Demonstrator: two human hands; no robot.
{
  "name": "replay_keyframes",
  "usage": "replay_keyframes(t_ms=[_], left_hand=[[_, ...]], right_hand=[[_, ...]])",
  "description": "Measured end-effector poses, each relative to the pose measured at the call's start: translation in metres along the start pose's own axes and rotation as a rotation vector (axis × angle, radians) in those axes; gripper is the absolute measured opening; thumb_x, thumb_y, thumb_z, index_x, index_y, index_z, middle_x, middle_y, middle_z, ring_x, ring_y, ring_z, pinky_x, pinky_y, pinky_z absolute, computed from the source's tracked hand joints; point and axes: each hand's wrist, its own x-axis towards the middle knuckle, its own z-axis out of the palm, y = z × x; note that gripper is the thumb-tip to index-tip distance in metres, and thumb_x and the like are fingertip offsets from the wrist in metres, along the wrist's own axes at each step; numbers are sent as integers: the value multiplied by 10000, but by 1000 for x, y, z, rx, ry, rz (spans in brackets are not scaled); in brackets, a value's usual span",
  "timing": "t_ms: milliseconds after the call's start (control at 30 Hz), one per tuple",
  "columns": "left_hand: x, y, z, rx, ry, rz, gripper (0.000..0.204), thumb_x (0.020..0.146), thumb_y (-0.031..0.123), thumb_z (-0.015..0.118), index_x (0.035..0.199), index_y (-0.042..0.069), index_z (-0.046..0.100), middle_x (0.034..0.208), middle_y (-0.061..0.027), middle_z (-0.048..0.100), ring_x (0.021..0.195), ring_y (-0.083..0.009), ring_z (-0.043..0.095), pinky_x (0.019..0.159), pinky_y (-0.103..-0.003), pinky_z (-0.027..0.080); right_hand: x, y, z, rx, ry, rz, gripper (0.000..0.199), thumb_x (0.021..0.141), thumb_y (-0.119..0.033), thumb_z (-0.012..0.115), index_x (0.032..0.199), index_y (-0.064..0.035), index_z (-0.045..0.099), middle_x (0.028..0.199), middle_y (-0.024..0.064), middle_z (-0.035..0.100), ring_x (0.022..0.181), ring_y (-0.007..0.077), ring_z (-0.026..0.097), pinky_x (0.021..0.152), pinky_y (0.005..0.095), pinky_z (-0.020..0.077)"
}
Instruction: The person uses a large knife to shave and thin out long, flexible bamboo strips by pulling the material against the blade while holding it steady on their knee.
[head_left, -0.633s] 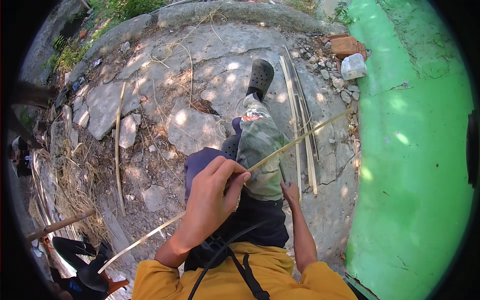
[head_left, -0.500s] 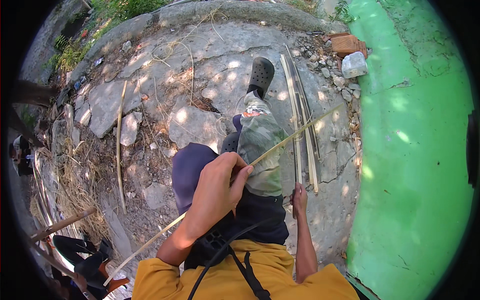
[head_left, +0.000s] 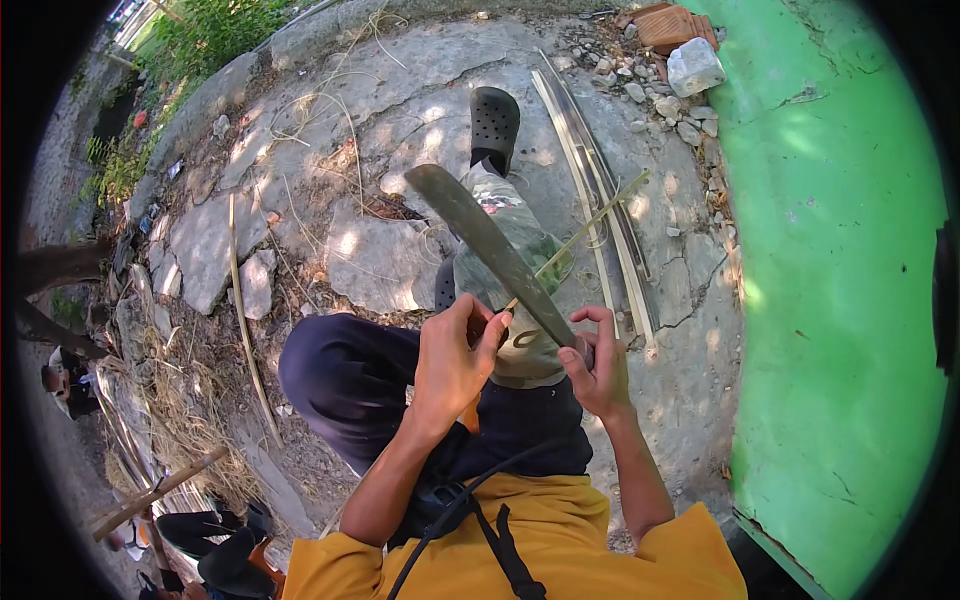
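We see the left hand [head_left: 455, 355] closed around a thin bamboo strip [head_left: 590, 225], thumb and fingers pinching it near its lower end. The strip runs up and to the right from the hand, over the knee, and ends above the cracked stone ground [head_left: 380, 250] near a bundle of split bamboo slats [head_left: 600, 190] lying close to the green wall [head_left: 840, 300]. Where the strip passes inside the fist we cannot see it.

The right hand [head_left: 598, 365] is clenched on the handle of a long machete [head_left: 490, 245]; the handle itself is hidden by the fingers, so we only make out the grey blade, which slants up and to the left across the leg and crosses the strip just above the left hand. Whether the edge bites into the strip or only lies against it we cannot tell.

The outstretched leg ends in a black clog [head_left: 494, 125] toward the upper edge of the ground. A loose bamboo stick [head_left: 243, 320] lies on the stones at the left. Broken bricks and a pale stone [head_left: 694, 66] sit at the upper right corner, partly cut off by the rim.
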Motion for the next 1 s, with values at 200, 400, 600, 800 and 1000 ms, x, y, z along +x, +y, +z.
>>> replay_keyframes(t_ms=[200, 400, 600, 800, 1000], left_hand=[[-1, -15, -12, 17, 58, 63, 220, 973, 132, 770, 1005, -51, 654, 742, -143, 710, 671, -206, 711, 653, -346, 541], [-23, -43, -36, -525, -208, -330, 136, 1042, 123, 726, 1038, 7, 654, 835, -45, 716, 699, -106, 677, 572, -256, 533], [-22, -46, -10, -427, -85, -244, 158, 1021, 117, 759, 993, -8, 667, 861, -47, 727, 733, -84, 665, 633, -239, 520], [-11, -48, -3, -378, 10, -168, 201, 997, 137, 781, 944, -23, 672, 798, -41, 731, 731, -62, 666, 631, -249, 508], [-17, -43, -4, -330, -33, -206, 181, 1029, 157, 758, 1010, 7, 659, 909, -26, 721, 814, -65, 642, 714, -240, 503]], right_hand=[[23, -7, 18, -247, -123, -74, 599, 970, -552, 720, 1266, -81, 500, 644, 120, 637, 551, 341, 662, 527, 442, 465], [27, -13, 14, -275, -185, -26, 608, 961, -577, 721, 1253, -89, 505, 617, 108, 593, 536, 339, 655, 522, 446, 464], [25, -17, 18, -355, -205, -71, 645, 953, -638, 703, 1254, -103, 507, 617, 108, 607, 541, 336, 668, 514, 445, 471], [31, -17, 18, -389, -214, -70, 668, 951, -681, 681, 1252, -109, 511, 627, 118, 643, 570, 344, 702, 522, 457, 495], [24, -24, 27, -456, -138, -94, 674, 953, -702, 658, 1240, -109, 515, 633, 104, 663, 569, 341, 712, 517, 462, 500]])
